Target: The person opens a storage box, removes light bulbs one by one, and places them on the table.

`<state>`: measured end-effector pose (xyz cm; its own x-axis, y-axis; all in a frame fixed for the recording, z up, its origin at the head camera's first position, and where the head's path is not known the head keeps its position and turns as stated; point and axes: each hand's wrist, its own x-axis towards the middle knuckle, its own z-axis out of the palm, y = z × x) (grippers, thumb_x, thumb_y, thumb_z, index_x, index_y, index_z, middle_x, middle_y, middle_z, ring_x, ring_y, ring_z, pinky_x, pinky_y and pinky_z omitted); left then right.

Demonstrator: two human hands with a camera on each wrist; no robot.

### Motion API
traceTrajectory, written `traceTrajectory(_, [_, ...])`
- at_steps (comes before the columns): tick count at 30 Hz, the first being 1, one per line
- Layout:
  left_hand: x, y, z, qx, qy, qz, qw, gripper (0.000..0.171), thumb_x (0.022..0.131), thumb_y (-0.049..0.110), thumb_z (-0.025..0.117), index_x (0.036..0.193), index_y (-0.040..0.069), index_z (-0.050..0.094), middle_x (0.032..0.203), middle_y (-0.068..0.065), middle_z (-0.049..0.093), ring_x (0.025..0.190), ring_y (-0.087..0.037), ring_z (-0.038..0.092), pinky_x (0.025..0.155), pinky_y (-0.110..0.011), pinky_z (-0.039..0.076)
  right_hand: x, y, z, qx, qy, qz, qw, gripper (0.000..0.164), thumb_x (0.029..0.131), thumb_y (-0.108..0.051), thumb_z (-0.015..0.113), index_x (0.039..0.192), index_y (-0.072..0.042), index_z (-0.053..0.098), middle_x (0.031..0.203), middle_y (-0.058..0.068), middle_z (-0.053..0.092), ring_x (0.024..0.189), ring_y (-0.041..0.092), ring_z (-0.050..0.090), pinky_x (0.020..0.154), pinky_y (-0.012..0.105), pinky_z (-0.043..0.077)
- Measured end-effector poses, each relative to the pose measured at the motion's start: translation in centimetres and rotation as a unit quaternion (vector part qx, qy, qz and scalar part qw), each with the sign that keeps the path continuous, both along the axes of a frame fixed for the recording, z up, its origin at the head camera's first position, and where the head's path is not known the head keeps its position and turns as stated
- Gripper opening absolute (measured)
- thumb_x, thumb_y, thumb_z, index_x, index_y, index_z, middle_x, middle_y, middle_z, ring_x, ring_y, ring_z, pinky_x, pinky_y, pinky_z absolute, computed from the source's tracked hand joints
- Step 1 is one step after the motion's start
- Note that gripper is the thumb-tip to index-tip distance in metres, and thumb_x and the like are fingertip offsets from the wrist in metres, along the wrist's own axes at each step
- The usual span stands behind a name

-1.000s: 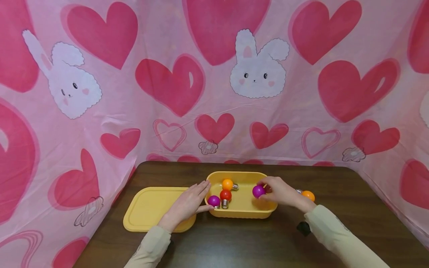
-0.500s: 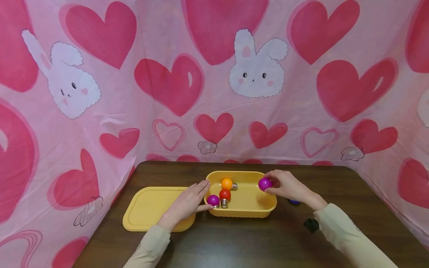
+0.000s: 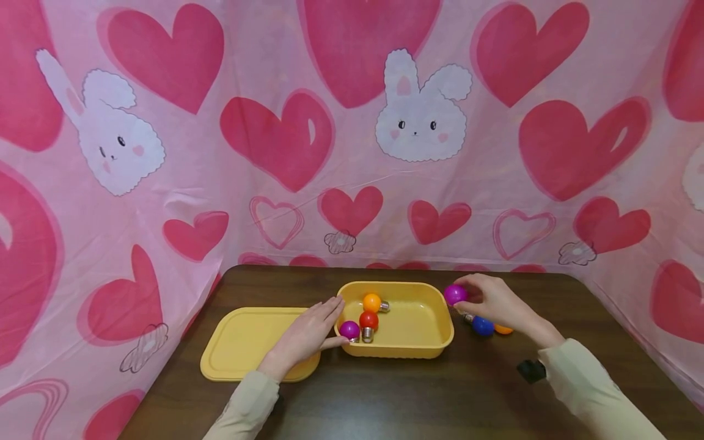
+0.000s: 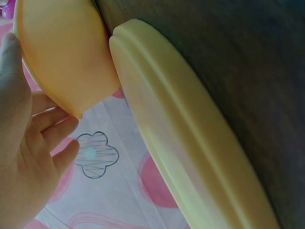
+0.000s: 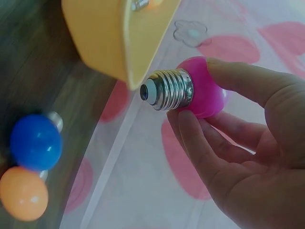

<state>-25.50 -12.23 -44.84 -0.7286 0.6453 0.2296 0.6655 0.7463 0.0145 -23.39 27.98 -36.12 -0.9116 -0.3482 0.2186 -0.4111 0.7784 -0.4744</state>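
Purple light bulb is pinched between the thumb and fingers of my right hand, just past the right rim of the yellow box. Its metal screw base points toward the box in the right wrist view. My left hand rests against the box's left end, fingers stretched along the rim and thumb at the front corner. Inside the box lie an orange bulb, a red bulb and another purple bulb, all toward the left side.
On the brown table, a blue bulb and an orange bulb lie right of the box, partly under my right hand in the head view. A yellow lid lies at left, partly covered by my left forearm. A patterned pink cloth hangs behind.
My right hand has carried the purple bulb rightward and up, from inside the box to beyond its right rim, uncovering the blue bulb. My left hand has stayed at the box's left end.
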Motion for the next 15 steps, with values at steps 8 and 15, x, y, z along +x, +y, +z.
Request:
traceTrajectory(8, [0.1, -0.1, -0.1, 0.007, 0.01, -0.01, 0.9999, 0.082, 0.09, 0.06, 0.059, 0.149, 0.004, 0.043, 0.156, -0.012, 0.044, 0.144, -0.027, 0.045, 0.116, -0.044, 0.041, 0.8, 2.4, -0.6, 0.012, 0.008, -0.039, 0.999, 0.043, 0.083, -0.019, 0.08, 0.117, 0.003, 0.064, 0.104, 0.015, 0.071, 0.092, 0.028, 0.071, 0.078, 0.039, 0.063])
traceTrajectory(15, [0.0, -0.1, -0.2, 0.009, 0.023, -0.013, 0.9996, 0.082, 0.09, 0.06, 0.059, 0.148, 0.004, 0.045, 0.155, -0.012, 0.046, 0.143, -0.027, 0.046, 0.116, -0.044, 0.042, 1.3, 4.8, -1.4, 0.02, 0.023, -0.067, 0.997, 0.044, 0.082, -0.021, 0.081, 0.113, 0.005, 0.065, 0.101, 0.017, 0.072, 0.087, 0.027, 0.072, 0.073, 0.038, 0.063])
